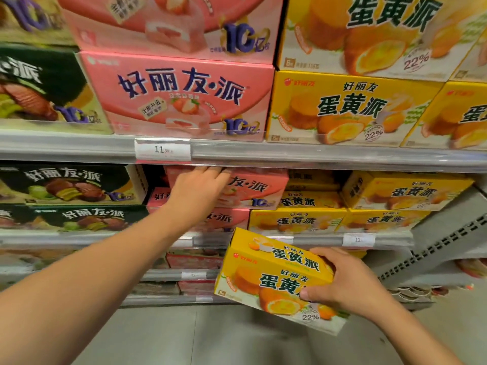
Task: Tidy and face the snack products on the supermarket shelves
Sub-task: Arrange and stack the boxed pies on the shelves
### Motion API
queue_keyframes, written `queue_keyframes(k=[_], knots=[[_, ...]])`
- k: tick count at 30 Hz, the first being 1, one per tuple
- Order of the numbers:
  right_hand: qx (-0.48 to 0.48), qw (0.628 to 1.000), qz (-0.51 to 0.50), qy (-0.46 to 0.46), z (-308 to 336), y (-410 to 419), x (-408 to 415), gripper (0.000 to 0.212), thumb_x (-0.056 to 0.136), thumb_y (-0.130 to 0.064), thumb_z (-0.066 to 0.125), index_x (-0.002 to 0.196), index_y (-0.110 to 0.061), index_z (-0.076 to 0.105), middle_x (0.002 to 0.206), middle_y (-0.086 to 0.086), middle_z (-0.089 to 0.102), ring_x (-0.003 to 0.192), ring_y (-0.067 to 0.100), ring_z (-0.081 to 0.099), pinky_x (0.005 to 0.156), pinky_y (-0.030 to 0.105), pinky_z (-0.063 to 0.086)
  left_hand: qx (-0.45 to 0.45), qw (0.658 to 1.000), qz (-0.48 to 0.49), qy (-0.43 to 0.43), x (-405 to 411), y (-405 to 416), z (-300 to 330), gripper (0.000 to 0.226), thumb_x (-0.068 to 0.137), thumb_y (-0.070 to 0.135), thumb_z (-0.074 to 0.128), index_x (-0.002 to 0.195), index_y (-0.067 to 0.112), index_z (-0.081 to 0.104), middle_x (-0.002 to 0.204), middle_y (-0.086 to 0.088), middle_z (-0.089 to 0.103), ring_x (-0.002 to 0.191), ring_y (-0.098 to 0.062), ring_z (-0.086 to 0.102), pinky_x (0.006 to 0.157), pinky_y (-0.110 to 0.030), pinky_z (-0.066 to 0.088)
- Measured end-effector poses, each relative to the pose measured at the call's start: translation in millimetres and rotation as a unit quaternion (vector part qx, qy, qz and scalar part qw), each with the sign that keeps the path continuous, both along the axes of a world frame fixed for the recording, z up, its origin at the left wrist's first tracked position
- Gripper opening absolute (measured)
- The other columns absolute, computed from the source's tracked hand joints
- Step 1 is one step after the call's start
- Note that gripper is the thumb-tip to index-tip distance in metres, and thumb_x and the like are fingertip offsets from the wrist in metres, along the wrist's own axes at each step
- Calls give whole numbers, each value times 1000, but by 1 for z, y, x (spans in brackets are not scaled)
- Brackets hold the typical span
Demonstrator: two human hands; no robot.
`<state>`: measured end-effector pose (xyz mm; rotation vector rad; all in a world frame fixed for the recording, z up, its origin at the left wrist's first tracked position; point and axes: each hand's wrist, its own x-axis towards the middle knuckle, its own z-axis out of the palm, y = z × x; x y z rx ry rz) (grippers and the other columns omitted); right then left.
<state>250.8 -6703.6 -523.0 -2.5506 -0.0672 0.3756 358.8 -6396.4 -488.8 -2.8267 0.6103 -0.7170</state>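
Nearest: right hand (350,283) gripping yellow egg-yolk pie box (276,280), thumb on front, fingers curled over top edge; held tilted, off the shelves. Farther in: left hand (200,191) on pink strawberry pie box (253,189), middle shelf, fingers extended over its face. Suggest squaring pink box flush to shelf edge (303,239), label forward, before slotting yellow among yellow stacks (297,219).

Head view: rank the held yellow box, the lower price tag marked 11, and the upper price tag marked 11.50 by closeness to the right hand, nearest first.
1. held yellow box, gripped by the right hand
2. lower price tag, on the shelf rail just above
3. upper price tag, up left on the higher rail
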Motion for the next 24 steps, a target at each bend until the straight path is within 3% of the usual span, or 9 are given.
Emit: queue_keyframes(k=[6,10,15,19,22,24], knots=[[8,1000,-3,-1,2,22,1,104,34,-73,79,129,-40,52,111,-27,53,99,-2,55,88,28,51,15,994,87,71,-1,50,0,48,67,5,79,111,11,64,82,-13,69,70,-38,65,50,-38,47],[10,1000,-4,3,4,36,3,105,33,-74,79,128,-40,52,111,-25,55,99,-1,56,88,30,52,11,995,77,63,-2,68,-1,50,50,1,87,95,9,68,67,-11,66,53,-35,62,44,-36,47],[-8,1000,10,-1,7,47,4,105,35,-77,75,130,-38,50,110,-26,54,98,-2,54,86,27,50,20,998,60,24,-1,71,2,65,33,13,96,93,14,71,61,-4,65,44,-29,60,38,-33,46],[-1,1000,6,0,9,49,2,106,34,-77,75,130,-38,50,110,-25,54,98,-2,54,87,28,51,23,996,68,50,0,73,-1,60,50,18,93,105,17,68,75,-6,71,58,-31,66,49,-38,52],[-14,1000,11,-1,13,42,2,105,36,-75,77,131,-40,49,110,-30,52,97,-5,53,84,25,50,-11,996,70,52,-5,67,0,42,70,25,80,106,13,62,80,-11,70,67,-35,66,59,-41,52],[-46,999,23,-17,22,28,4,101,41,-75,76,132,-40,49,109,-33,49,98,-5,51,84,23,47,-44,998,35,33,-12,58,0,45,76,29,71,113,10,57,86,-14,68,71,-36,63,58,-39,49]])
